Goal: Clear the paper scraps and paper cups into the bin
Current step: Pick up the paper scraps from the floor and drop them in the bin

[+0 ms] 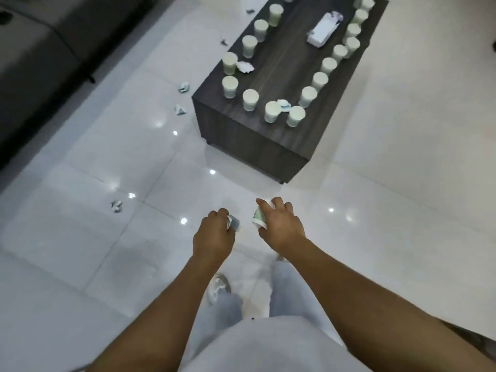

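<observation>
My left hand [213,236] is closed around a crumpled paper scrap [234,223] that sticks out past the fingers. My right hand [281,225] grips a paper cup [258,218] lying sideways under the palm. Both hands hang above the white tiled floor, short of the dark wooden coffee table [257,140]. Several pale paper cups, such as one near the table's front edge [271,111], stand upside down in two rows on the table, with paper scraps [244,67] among them. More crumpled scraps lie on the floor at the left [116,206] [180,110] [184,87]. No bin is in view.
A white tissue box [322,32] lies on the table between the cup rows. A dark grey sofa [40,63] fills the upper left. My legs in light jeans [228,307] and a shoe [218,287] are below my hands.
</observation>
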